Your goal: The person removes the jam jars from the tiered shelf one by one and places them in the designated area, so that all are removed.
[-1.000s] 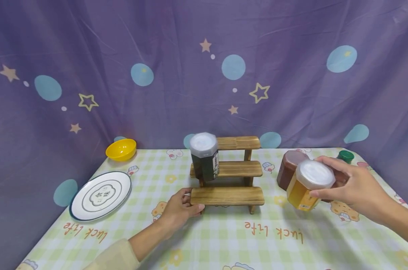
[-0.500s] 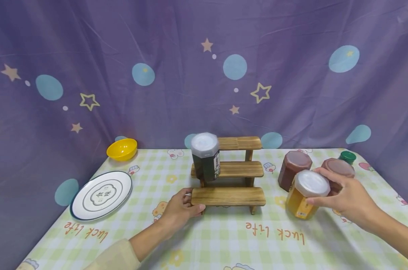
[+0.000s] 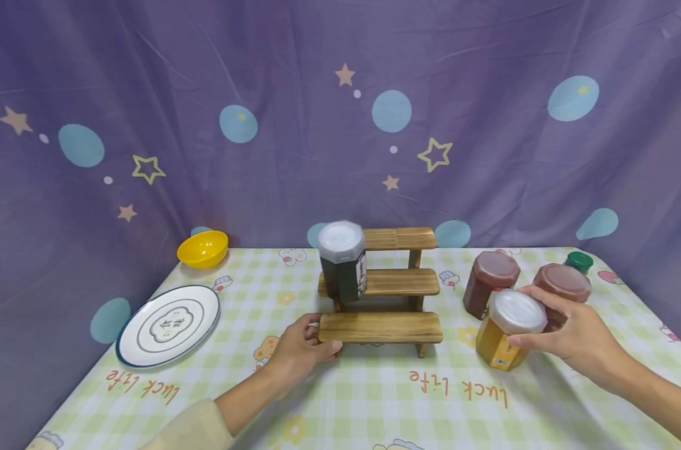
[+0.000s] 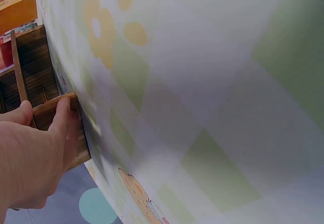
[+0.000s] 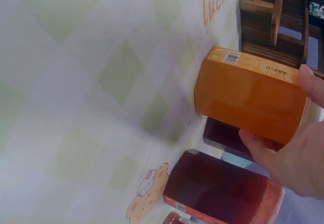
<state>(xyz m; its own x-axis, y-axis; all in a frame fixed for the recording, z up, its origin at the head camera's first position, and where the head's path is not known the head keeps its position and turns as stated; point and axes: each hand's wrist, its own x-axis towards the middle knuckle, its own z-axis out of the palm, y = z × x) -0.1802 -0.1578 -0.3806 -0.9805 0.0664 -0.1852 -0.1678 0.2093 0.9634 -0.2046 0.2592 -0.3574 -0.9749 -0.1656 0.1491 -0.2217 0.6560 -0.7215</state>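
My right hand (image 3: 571, 334) grips a faceted amber jar (image 3: 499, 342) with a whitish lid, thumb and fingers on opposite sides near its top. In the right wrist view the amber jar (image 5: 250, 95) shows a barcode and printed label, its base close to the tablecloth. At the centre stands a three-step wooden shelf (image 3: 379, 327). My left hand (image 3: 297, 353) holds the left end of its lowest step; the left wrist view shows thumb and fingers around that board (image 4: 55, 105). A dark jar (image 3: 342, 269) with a whitish lid stands upright on the left of the middle step.
Two dark red jars with reddish lids, one (image 3: 491, 284) behind the amber jar and another (image 3: 562, 282) farther right, stand near a green lid (image 3: 579, 261). On the left are a white plate (image 3: 143, 350) with a dark rim and a yellow bowl (image 3: 203, 250). A purple curtain (image 3: 284, 187) hangs behind.
My right hand has brought the amber jar lower and nearer to me, slightly left, uncovering the right-hand red jar behind it. The left hand and the shelf stay in place.
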